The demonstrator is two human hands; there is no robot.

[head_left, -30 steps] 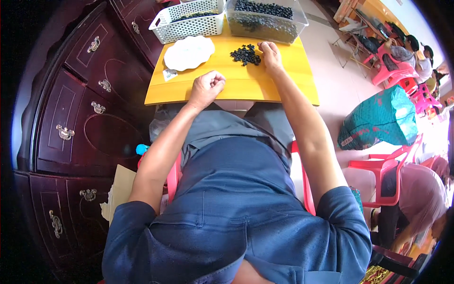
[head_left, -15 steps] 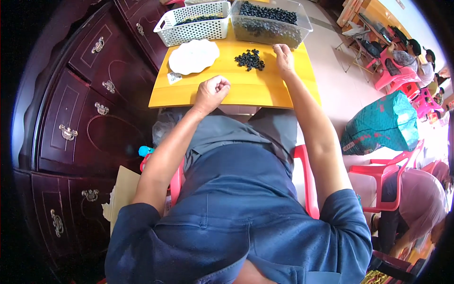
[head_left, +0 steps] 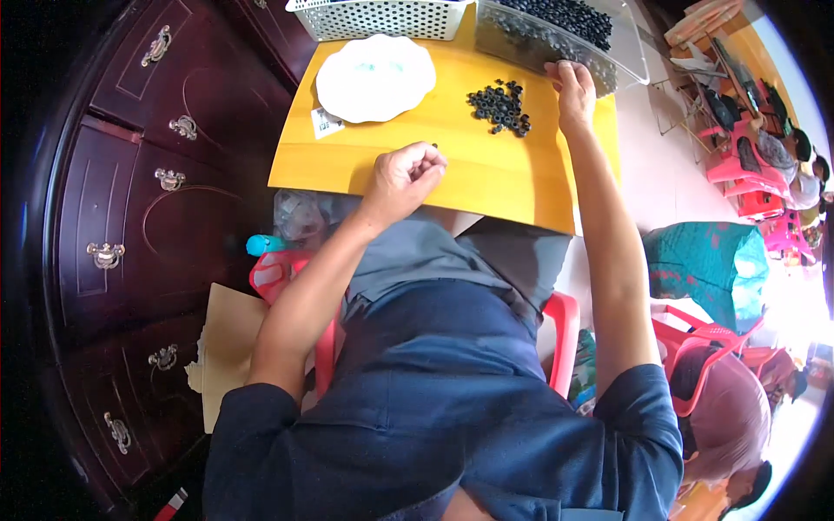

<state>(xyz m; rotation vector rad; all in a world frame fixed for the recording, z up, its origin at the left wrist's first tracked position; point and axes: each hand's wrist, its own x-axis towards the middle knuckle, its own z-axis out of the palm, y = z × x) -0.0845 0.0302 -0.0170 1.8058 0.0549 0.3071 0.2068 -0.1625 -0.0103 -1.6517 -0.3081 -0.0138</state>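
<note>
Here: one ring pile [head_left: 500, 106], one white plate [head_left: 375, 76] (two baskets [head_left: 382, 17] behind)

Dark carved wooden cabinet [head_left: 130, 200] on the left, red plastic chairs [head_left: 738, 165] in bright daylight right.

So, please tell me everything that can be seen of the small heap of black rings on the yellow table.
The heap of black rings is a loose pile of small, dark, matte ring-shaped pieces, perhaps rubber or plastic. It lies flat on the yellow table, right of the white plate and in front of the clear bin that holds many more. A few rings lie scattered at its edge. The right hand rests just beside it; whether it touches cannot be told.
</note>
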